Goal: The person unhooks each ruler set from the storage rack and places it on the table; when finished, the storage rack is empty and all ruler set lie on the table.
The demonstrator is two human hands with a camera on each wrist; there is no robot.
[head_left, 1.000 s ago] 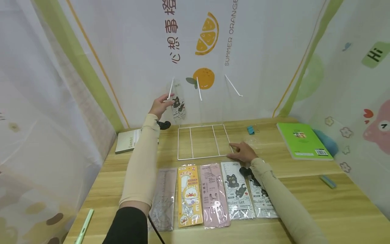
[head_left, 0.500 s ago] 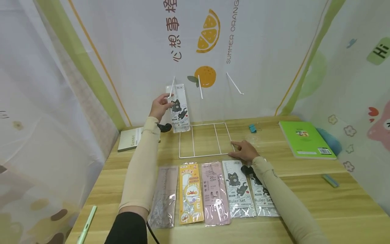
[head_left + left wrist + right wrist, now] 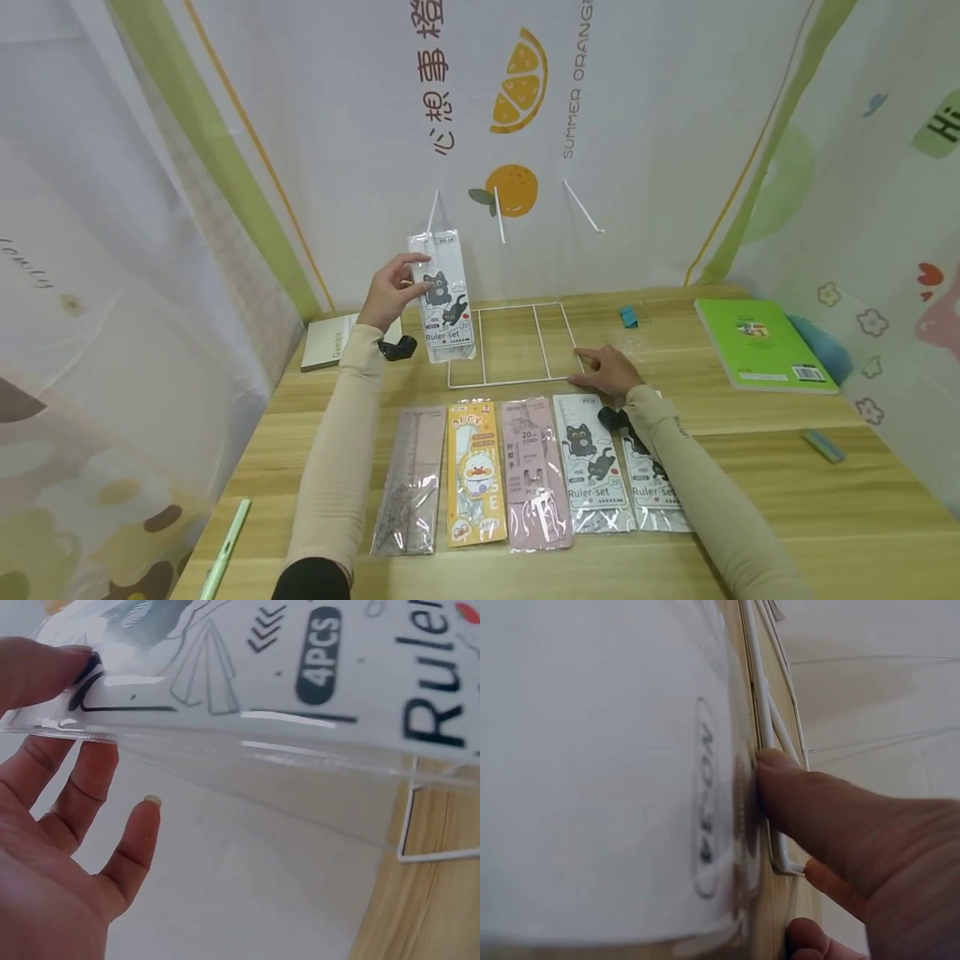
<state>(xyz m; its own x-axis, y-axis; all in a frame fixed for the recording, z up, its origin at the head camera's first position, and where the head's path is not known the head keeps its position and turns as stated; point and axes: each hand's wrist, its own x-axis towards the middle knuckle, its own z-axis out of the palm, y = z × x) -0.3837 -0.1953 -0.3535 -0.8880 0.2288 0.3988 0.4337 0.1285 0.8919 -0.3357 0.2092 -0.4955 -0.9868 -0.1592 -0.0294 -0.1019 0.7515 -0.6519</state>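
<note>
My left hand (image 3: 392, 290) pinches a clear-wrapped ruler set (image 3: 444, 300) printed with black cats, thumb on its front. The packet stands upright just below the tip of the left prong of a white wire display rack (image 3: 517, 382); whether it touches the prong I cannot tell. In the left wrist view the wrapped ruler set (image 3: 225, 682) lies under the thumb, other fingers behind. My right hand (image 3: 606, 372) holds the rack's base at its front right corner. The right wrist view shows the thumb (image 3: 817, 810) against the white wire.
In front of the rack lie a greyish ruler packet (image 3: 411, 483), a yellow duck packet (image 3: 476, 475), a pink packet (image 3: 536, 475) and two cat ruler sets (image 3: 594, 467). A green book (image 3: 765, 346), blue binder clip (image 3: 628, 317), notebook (image 3: 324, 340) and green pen (image 3: 225, 550) lie around.
My left hand has turned the ruler set from edge-on to face-on and brought it down and toward me, off from behind the left prong. My right hand stays on the rack's base.
</note>
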